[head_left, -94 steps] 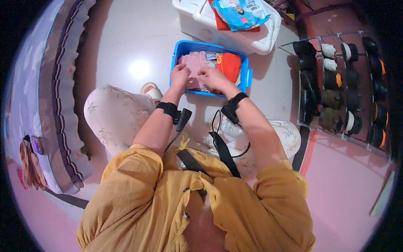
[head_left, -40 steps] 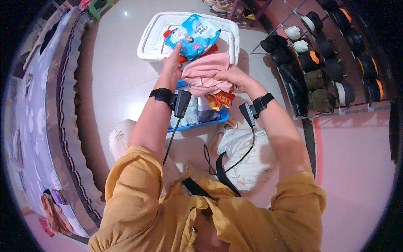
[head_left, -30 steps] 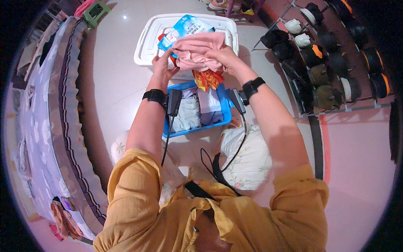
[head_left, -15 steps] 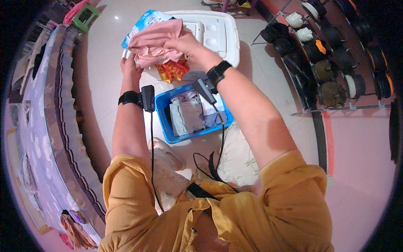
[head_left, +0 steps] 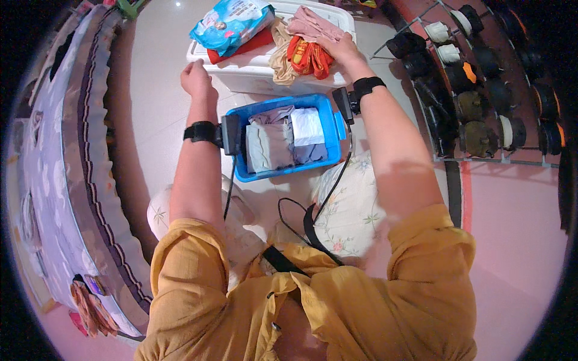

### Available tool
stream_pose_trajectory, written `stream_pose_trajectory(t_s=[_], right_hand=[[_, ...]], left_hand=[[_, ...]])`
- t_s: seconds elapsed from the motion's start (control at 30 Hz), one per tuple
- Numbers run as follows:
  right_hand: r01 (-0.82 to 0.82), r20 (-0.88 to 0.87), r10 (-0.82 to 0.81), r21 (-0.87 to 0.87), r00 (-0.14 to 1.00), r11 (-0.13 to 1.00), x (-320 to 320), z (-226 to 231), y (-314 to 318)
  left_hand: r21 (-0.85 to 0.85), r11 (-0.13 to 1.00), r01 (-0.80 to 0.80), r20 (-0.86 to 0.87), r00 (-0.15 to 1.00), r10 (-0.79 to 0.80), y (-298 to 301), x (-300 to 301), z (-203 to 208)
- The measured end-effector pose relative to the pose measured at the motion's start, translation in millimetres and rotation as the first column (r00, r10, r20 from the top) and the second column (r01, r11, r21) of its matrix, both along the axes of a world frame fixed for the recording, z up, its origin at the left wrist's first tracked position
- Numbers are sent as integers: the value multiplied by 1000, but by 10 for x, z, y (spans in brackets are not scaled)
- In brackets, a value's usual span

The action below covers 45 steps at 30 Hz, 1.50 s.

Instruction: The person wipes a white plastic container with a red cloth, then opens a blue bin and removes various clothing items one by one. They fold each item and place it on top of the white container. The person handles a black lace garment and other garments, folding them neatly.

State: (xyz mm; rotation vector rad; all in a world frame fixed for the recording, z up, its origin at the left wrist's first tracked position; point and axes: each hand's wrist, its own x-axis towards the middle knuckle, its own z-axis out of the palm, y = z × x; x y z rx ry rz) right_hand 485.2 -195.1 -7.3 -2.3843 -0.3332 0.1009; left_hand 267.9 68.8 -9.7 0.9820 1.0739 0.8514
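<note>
My right hand (head_left: 344, 50) is closed on the edge of a pink cloth (head_left: 310, 25) at the right of a white lidded box (head_left: 226, 75). Just below the pink cloth lies a bunched red cloth (head_left: 308, 57) with yellow print, and a beige cloth (head_left: 282, 54) hangs beside it over the box's front edge. My left hand (head_left: 197, 78) is off the box's front left corner, fingers curled in with nothing visible in them. A blue and white plastic package (head_left: 232, 25) rests on the left of the lid, partly on a flat red item (head_left: 247, 48).
Between my arms a blue basket (head_left: 244, 175) holds folded grey clothes (head_left: 269, 147) and a white folded piece (head_left: 307, 126). A shoe rack (head_left: 481, 157) with several shoes stands at the right wall. A bed (head_left: 60, 180) with a patterned cover runs along the left.
The pink cloth has moved right and down onto the lid with my right hand. My left hand has let go of it and drawn back, uncovering the package and the red and beige cloths.
</note>
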Motion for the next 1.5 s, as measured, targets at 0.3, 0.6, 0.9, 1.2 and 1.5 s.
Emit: stream_pose_trajectory(t_s=[0.3, 0.6, 0.9, 1.2, 1.5], right_hand=[[-379, 267, 384, -75, 884, 922, -774, 803, -46], [-844, -519, 668, -378, 533, 380, -1399, -582, -391], [-627, -349, 523, -381, 778, 679, -1664, -1312, -388], [-869, -358, 826, -407, 435, 282, -1988, -897, -67], [-828, -492, 744, -541, 451, 144, -2119, -1018, 1]], left_hand=[[-64, 861, 505, -195, 840, -507, -880, -479, -781], [-89, 811, 578, -592, 624, -510, -1120, -861, -1894], [-243, 595, 766, -598, 364, -714, -1264, -930, -1769], [-251, 246, 936, -411, 127, -903, -1499, -1045, -1561], [-231, 268, 935, -281, 199, -939, -1435, -1213, -1446]])
